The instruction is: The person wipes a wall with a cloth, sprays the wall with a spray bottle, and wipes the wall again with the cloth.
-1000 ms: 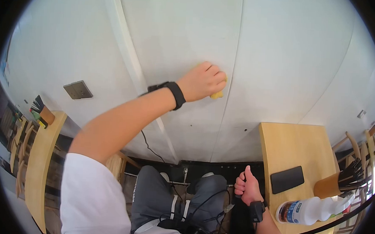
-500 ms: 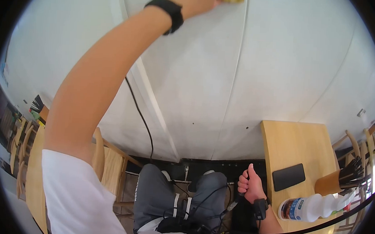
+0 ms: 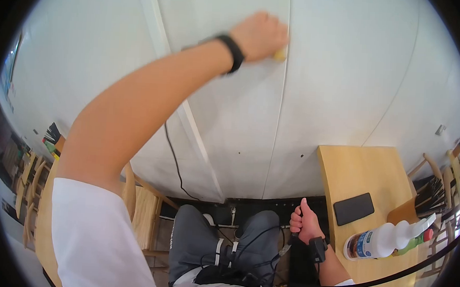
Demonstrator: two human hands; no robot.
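My left hand point(image 3: 260, 36), with a black band on its wrist, is raised against the white wall panel point(image 3: 242, 108). It is closed on a yellow cloth point(image 3: 280, 55), mostly hidden under the fingers and pressed near a panel seam. Low on the right, my right hand point(image 3: 305, 224) is a fist with the thumb up, a black device strapped to its wrist. A black cable point(image 3: 286, 249) runs up into this fist, beside the wooden table's edge; the part inside the fingers is hidden.
On the right-hand wooden table point(image 3: 356, 165) lie a black phone point(image 3: 354, 208), a white spray bottle point(image 3: 375, 242) and a brown holder point(image 3: 402, 211) of black sticks. A wooden chair point(image 3: 144, 212) stands left of my legs. A thin black cord point(image 3: 173, 156) hangs along the wall.
My left hand has moved down the wall with the yellow cloth, from the top edge of view. My right hand keeps its grip, and the view has shifted slightly.
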